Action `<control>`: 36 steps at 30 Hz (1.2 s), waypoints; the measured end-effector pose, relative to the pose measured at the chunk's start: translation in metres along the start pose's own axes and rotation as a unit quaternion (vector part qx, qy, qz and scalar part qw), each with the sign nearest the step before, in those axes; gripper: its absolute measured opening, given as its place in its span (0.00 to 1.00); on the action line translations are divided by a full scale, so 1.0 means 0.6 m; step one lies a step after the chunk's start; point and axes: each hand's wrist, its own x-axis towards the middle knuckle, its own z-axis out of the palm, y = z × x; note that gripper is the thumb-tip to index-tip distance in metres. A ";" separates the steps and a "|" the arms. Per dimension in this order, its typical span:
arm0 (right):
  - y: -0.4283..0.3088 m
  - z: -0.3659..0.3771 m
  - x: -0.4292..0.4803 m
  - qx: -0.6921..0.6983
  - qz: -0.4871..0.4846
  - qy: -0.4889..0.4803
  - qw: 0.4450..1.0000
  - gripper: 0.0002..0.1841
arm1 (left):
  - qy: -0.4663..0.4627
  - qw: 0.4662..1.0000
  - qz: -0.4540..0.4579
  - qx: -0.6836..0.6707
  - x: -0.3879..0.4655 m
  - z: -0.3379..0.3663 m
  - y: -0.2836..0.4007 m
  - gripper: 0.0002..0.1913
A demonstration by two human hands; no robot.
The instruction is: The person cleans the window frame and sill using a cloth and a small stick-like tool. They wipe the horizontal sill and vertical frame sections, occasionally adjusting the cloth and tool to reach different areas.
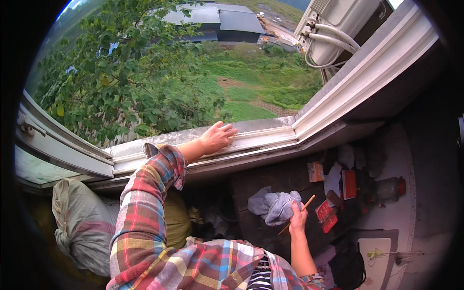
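My left hand (217, 138) rests on the white window frame (262, 139) at its lower rail, palm down, fingers spread a little and nothing held. In my right hand (298, 219) is a crumpled grey cloth (279, 207), along with a thin wooden stick (308, 202) that slants past the fingers at both ends. That hand is lower right, over a dark tabletop (250, 181). Dirt marks the tracks of the frame. The window is open, with a hinged sash (61, 145) swung out at the left.
A tied woven sack (81, 221) and a yellow sack (175, 221) stand below the sill. Red packets (329, 224), a small box (315, 172) and a red-lidded jar (389, 191) lie at right. Outside are leafy branches (145, 72) and an air-conditioner unit (337, 29).
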 end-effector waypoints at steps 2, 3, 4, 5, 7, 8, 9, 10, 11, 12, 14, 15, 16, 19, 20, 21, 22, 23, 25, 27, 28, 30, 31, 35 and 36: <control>0.008 -0.015 0.004 -0.007 0.006 0.015 1.000 0.35 | -0.027 0.993 0.041 0.111 0.009 0.005 0.017 0.11; -0.005 -0.005 -0.007 -0.007 0.008 0.014 1.000 0.37 | -0.026 0.989 0.057 0.136 0.011 0.005 0.019 0.11; -0.012 0.000 -0.013 -0.007 0.011 0.014 1.000 0.40 | -0.025 0.984 0.074 0.160 0.013 0.005 0.022 0.12; -0.010 -0.002 -0.013 -0.003 0.008 0.012 1.000 0.39 | -0.024 0.978 0.090 0.184 0.013 0.006 0.024 0.12; -0.010 -0.008 -0.011 0.005 0.000 0.009 1.000 0.37 | 0.012 0.969 0.126 0.213 0.020 0.011 0.021 0.13; -0.009 -0.012 -0.012 0.013 -0.004 0.006 1.000 0.36 | 0.014 0.966 0.137 0.218 0.020 0.014 0.021 0.13; -0.007 -0.013 -0.013 0.025 -0.008 0.002 1.000 0.35 | 0.016 0.962 0.149 0.226 0.022 0.012 0.018 0.13; -0.005 -0.015 -0.013 0.037 -0.013 -0.002 0.999 0.34 | 0.003 0.960 0.158 0.229 0.025 0.010 0.015 0.13; -0.003 -0.016 -0.014 0.041 -0.024 0.001 0.999 0.27 | -0.009 0.958 0.166 0.232 0.029 0.008 0.013 0.13; -0.001 -0.016 -0.016 0.046 -0.036 0.005 0.998 0.21 | -0.021 0.956 0.175 0.236 0.032 0.007 0.011 0.13; 0.006 -0.022 -0.020 0.060 -0.034 0.005 0.998 0.20 | -0.020 0.958 0.189 0.217 0.028 0.013 -0.002 0.13; 0.010 -0.030 -0.019 0.069 -0.023 0.003 0.997 0.26 | -0.017 0.958 0.197 0.208 0.030 0.010 -0.012 0.13; 0.014 -0.037 -0.019 0.078 -0.012 0.000 0.997 0.31 | -0.036 0.962 0.194 0.189 0.029 0.005 -0.016 0.12; 0.026 -0.050 -0.024 0.062 -0.006 0.042 0.997 0.31 | 0.107 0.982 -0.021 0.154 0.036 -0.034 -0.046 0.12; 0.028 -0.050 -0.022 0.057 0.005 0.040 0.998 0.30 | 0.099 0.978 -0.125 0.134 0.046 -0.048 -0.072 0.11; 0.030 -0.050 -0.024 0.047 0.021 0.033 0.998 0.30 | 0.085 0.962 -0.235 0.111 0.044 -0.060 -0.098 0.11; 0.027 -0.055 -0.025 0.034 0.035 0.031 0.998 0.30 | 0.011 0.952 -0.289 0.099 0.046 -0.078 -0.118 0.11; 0.024 -0.058 -0.024 0.023 0.047 0.031 0.998 0.29 | -0.061 0.935 -0.338 0.086 0.048 -0.088 -0.130 0.11; 0.013 -0.036 -0.034 0.027 0.013 0.039 0.999 0.19 | 0.072 0.956 -0.272 0.083 0.022 -0.064 -0.141 0.10; 0.010 -0.027 -0.037 0.049 -0.017 0.020 0.998 0.15 | 0.152 0.975 -0.155 0.037 0.009 -0.051 -0.134 0.09; 0.011 -0.030 -0.037 0.044 -0.011 0.015 0.999 0.14 | 0.132 0.988 -0.085 -0.004 0.008 -0.048 -0.115 0.10; 0.013 -0.038 -0.035 0.034 0.001 0.006 0.999 0.13 | 0.094 0.992 0.024 -0.078 0.007 -0.046 -0.076 0.12; 0.011 -0.036 -0.035 0.036 0.007 0.005 0.999 0.14 | 0.077 0.989 0.059 -0.110 0.004 -0.048 -0.061 0.13; 0.013 -0.035 -0.028 0.029 0.017 0.018 0.999 0.18 | 0.021 0.993 0.060 -0.096 -0.002 -0.015 -0.039 0.13; 0.016 -0.038 -0.026 0.023 0.017 0.029 0.999 0.19 | 0.018 0.994 0.053 -0.095 0.001 -0.011 -0.034 0.11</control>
